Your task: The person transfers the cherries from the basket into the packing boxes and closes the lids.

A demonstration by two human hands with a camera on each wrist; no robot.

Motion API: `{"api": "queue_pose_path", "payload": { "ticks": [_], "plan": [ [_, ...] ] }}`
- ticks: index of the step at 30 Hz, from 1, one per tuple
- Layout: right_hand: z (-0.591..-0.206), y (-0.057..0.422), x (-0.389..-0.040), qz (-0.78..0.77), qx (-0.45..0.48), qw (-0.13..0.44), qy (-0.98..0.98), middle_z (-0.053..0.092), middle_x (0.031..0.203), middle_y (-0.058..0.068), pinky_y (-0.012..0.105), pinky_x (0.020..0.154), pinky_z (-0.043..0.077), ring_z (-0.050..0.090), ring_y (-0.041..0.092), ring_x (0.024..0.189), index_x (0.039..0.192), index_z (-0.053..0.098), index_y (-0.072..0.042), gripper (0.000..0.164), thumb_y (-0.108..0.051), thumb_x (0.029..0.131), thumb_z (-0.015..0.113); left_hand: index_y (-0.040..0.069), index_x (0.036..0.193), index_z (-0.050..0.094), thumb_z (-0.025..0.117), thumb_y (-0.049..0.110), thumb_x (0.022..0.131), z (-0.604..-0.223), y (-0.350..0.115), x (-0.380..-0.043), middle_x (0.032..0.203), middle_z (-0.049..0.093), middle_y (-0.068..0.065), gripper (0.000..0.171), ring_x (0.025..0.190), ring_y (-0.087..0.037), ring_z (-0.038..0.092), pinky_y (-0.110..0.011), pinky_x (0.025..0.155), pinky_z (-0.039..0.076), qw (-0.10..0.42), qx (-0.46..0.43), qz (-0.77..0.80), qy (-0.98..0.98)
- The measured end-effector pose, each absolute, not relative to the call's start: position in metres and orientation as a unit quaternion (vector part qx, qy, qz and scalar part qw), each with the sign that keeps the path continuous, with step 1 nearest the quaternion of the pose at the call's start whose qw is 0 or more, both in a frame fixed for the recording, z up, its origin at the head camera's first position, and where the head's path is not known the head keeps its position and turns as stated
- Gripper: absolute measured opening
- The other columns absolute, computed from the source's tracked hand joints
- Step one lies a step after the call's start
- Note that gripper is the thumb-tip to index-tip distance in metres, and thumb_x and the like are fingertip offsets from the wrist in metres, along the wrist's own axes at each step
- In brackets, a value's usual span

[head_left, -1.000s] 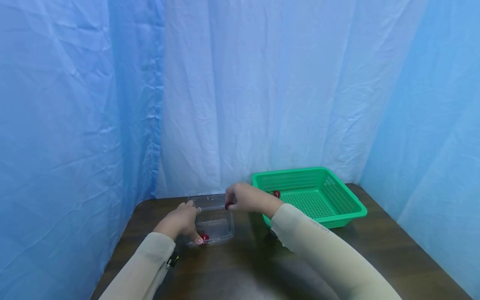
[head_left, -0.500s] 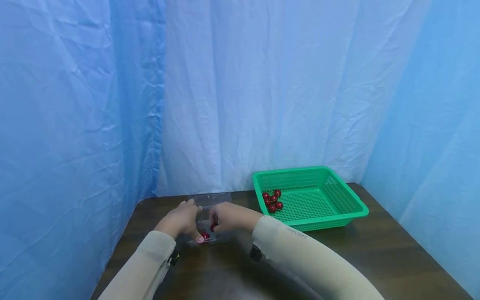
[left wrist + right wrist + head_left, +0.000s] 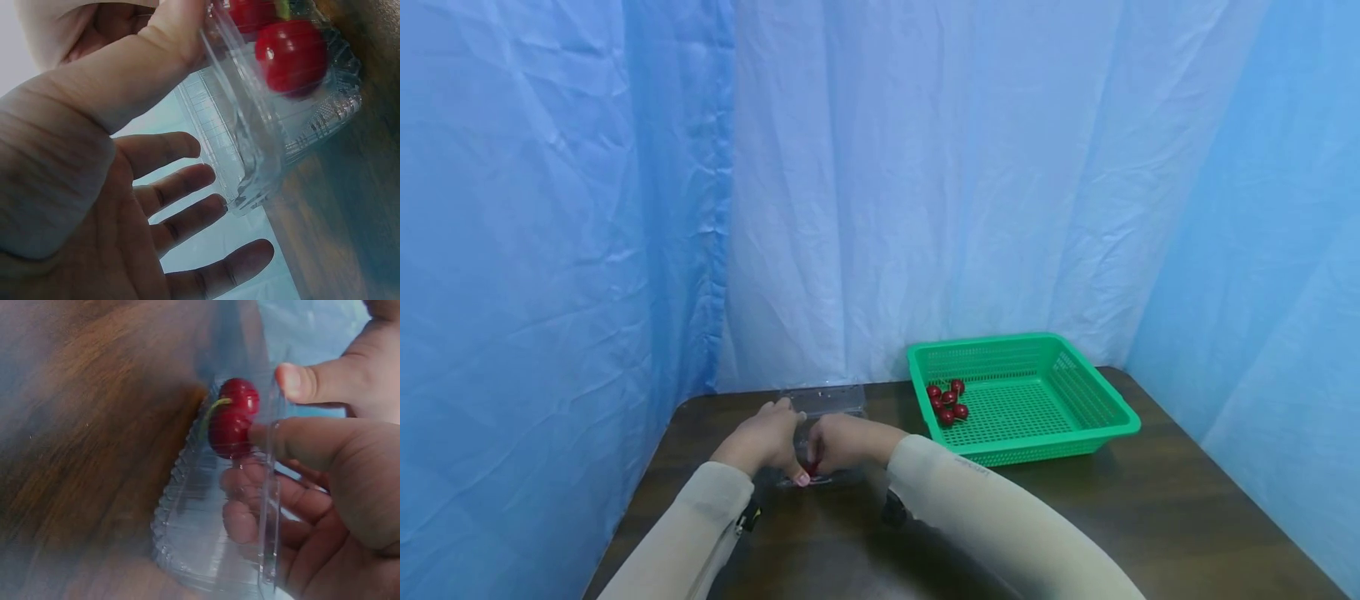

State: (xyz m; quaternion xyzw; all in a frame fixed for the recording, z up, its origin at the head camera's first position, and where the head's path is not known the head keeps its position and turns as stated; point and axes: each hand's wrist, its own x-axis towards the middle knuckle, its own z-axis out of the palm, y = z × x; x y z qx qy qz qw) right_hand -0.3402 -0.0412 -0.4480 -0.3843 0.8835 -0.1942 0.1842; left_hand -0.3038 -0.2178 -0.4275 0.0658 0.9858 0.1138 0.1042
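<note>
A curtained-off booth — pale blue drapes hang on three sides of a wood-grained table.

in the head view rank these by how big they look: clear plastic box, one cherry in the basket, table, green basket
1. table
2. green basket
3. clear plastic box, partly covered by the left hand and right hand
4. cherry; those in the basket look alike

The worktop is dark brown wood with visible grain and rounded far corners. A clear plastic container sits directly on it, toward the far edge and left of the middle. A green basket stands on its far right part.
</note>
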Motion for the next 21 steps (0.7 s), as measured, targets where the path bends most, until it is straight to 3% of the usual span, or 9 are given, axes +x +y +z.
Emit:
{"api": "queue_pose_path", "payload": {
  "ticks": [5, 13, 21],
  "plan": [
    [-0.451, -0.042, -0.341, -0.213, -0.383, 0.196, 0.877, 0.081, 0.090, -0.006, 0.023, 0.073, 0.064, 0.073, 0.008, 0.078, 0.097, 0.085, -0.018, 0.013, -0.005, 0.099, 0.087, 0.007, 0.165, 0.058, 0.112, 0.039, 0.068, -0.430, -0.218, -0.305, 0.173, 0.046, -0.028, 0.115, 0.157, -0.050, 0.047, -0.070, 0.115, 0.058, 0.100, 0.064, 0.114, 0.986],
    [-0.443, -0.027, -0.342, -0.202, -0.370, 0.150, 0.895, 0.083, 0.110, -0.006, 0.028, 0.091, 0.069, 0.077, 0.007, 0.100, 0.115, 0.086, -0.016, 0.017, -0.005, 0.103, 0.082, 0.009, 0.164, 0.060, 0.112, 0.037, 0.068, -0.431, -0.216, -0.306, 0.170, 0.050, -0.025, 0.113, 0.151, -0.046, 0.052, -0.070, 0.112, 0.060, 0.103, 0.057, 0.125, 0.985],
    [-0.415, 0.004, -0.355, -0.221, -0.365, 0.124, 0.896, 0.083, 0.112, -0.003, 0.029, 0.090, 0.068, 0.077, 0.008, 0.099, 0.117, 0.085, -0.015, 0.013, -0.012, 0.109, 0.075, 0.010, 0.163, 0.062, 0.112, 0.041, 0.065, -0.433, -0.217, -0.307, 0.166, 0.052, -0.024, 0.114, 0.147, -0.044, 0.054, -0.070, 0.114, 0.058, 0.103, 0.046, 0.119, 0.986]
  ]
}}
